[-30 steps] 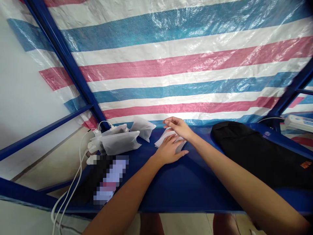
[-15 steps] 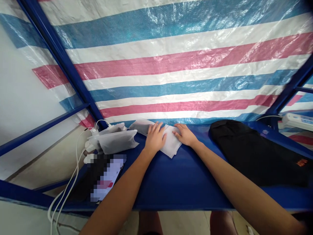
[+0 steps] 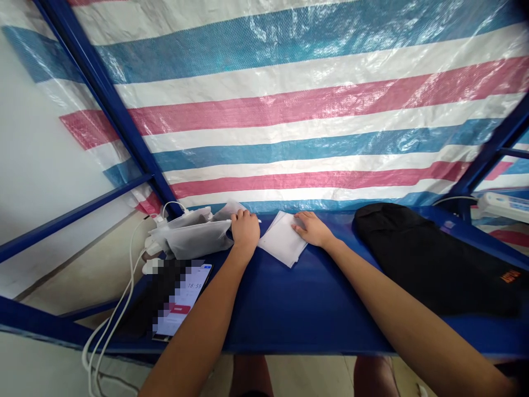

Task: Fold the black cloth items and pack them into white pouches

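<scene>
My left hand (image 3: 246, 230) is closed, its fingers curled over a thin translucent white plastic bag (image 3: 231, 209) at the back of the blue surface; the fingertips are partly hidden. A narrow white edge pokes out on that hand's right side. My right hand (image 3: 314, 229) lies open on the right edge of a small stack of folded white sheets (image 3: 283, 240), fingers pressed lightly down. Left of my left hand, more crumpled translucent white plastic (image 3: 198, 240) stands upright, close to it.
A lit phone (image 3: 185, 303) lies at the left front, beside white cables (image 3: 128, 292) and plugs. On the right rests a black cloth bag (image 3: 438, 259), with a white power strip (image 3: 504, 205) behind. Blue metal posts (image 3: 103, 105) frame a striped tarp (image 3: 289, 110).
My left hand has moved left off the folded sheets, its fingers closing on the translucent plastic bag and drawing it left. My right hand has stayed on the stack.
</scene>
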### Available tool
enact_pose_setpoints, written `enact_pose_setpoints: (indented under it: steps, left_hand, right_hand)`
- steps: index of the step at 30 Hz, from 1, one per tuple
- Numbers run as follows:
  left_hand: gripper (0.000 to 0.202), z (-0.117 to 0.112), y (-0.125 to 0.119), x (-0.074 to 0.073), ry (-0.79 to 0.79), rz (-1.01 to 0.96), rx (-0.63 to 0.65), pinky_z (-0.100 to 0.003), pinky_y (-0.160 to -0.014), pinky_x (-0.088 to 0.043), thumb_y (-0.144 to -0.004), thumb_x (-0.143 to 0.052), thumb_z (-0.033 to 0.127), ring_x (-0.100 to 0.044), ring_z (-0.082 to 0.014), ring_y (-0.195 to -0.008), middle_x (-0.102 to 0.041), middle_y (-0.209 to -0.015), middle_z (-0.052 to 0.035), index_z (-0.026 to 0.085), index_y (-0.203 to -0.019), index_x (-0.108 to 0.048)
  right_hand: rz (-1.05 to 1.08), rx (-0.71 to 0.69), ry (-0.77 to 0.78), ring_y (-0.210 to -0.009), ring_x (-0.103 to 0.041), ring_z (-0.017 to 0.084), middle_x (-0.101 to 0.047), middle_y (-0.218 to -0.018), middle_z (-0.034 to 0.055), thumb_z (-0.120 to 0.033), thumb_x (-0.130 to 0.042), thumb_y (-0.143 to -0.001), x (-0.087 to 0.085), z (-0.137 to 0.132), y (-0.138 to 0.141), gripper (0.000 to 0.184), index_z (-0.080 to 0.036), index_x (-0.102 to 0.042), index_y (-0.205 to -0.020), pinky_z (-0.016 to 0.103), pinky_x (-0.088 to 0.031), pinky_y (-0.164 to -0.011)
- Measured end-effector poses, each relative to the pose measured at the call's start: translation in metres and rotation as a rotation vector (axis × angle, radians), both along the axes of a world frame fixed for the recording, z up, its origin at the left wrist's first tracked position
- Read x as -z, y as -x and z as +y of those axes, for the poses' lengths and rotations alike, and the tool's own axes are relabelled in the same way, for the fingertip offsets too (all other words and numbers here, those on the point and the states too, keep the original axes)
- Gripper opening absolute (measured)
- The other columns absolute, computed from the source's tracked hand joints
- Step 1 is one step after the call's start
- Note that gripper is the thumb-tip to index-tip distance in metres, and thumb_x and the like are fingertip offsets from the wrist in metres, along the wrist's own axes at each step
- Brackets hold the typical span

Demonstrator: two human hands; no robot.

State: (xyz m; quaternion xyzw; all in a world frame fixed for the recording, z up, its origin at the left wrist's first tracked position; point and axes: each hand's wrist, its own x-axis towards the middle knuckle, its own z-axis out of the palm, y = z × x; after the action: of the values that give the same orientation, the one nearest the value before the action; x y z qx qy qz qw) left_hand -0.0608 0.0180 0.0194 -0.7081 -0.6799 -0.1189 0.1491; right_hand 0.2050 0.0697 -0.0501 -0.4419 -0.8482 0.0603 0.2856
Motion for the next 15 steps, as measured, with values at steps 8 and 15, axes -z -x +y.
enact_pose_setpoints:
  steps: [8,15]
  left_hand:
    - [0.036,-0.010,-0.014,-0.001,-0.111,-0.011,0.004,-0.067,-0.119,-0.035,-0.102,-0.051,0.024,-0.058,-0.0446,-0.126,-0.075,-0.119,-0.0251,0.011,-0.102,-0.085]
    - [0.038,-0.019,-0.026,0.011,-0.116,-0.175,0.541,-0.053,-0.127,-0.042,-0.111,-0.050,0.037,-0.053,-0.0339,-0.145,-0.066,-0.148,-0.0144,0.018,-0.132,-0.075]
  right_hand:
    - [-0.007,0.005,0.004,-0.132,-0.063,0.037,-0.070,-0.142,0.0188,-0.038,-0.062,-0.107,0.000,0.003,-0.001,0.035,-0.016,-0.071,-0.132,0.053,-0.049,-0.119]
    - [0.044,0.018,-0.026,-0.130,-0.064,0.034,-0.073,-0.135,0.0172,-0.035,-0.061,-0.106,0.000,0.002,0.002,0.036,-0.016,-0.069,-0.135,0.051,-0.050,-0.117]
